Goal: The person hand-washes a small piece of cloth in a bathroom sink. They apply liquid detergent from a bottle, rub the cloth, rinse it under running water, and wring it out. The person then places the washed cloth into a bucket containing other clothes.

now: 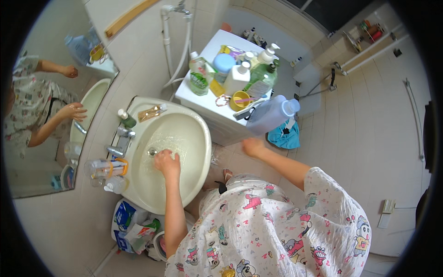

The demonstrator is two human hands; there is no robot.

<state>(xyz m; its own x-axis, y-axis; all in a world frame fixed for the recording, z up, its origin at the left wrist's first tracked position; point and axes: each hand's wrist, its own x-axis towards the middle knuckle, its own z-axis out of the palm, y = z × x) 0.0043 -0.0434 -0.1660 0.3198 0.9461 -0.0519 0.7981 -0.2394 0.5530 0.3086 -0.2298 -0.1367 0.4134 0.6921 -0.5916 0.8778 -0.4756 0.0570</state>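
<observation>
My left hand (168, 164) is over the bowl of the pale washbasin (202, 133), near the metal drain (152, 151), palm down with its fingers partly spread and nothing seen in it. Water is moving in the bowl. Beside the chrome faucet (116, 151) stands a small green pump bottle (127, 118), and a clear bottle with amber contents (148, 113) lies on the rim. My right hand (253, 148), loosely curled and holding nothing visible, hangs in the air between the basin and a blue cloth item (285, 135), below a large light-blue bottle (270, 114).
A white cabinet (187, 98) right of the basin carries several bottles, a blue-lidded jar (224, 63) and a yellow cup (239, 101). Cups with toothbrushes (109, 168) stand at the basin's left edge. A mirror (45, 114) hangs at the left; packages (128, 221) lie under the basin.
</observation>
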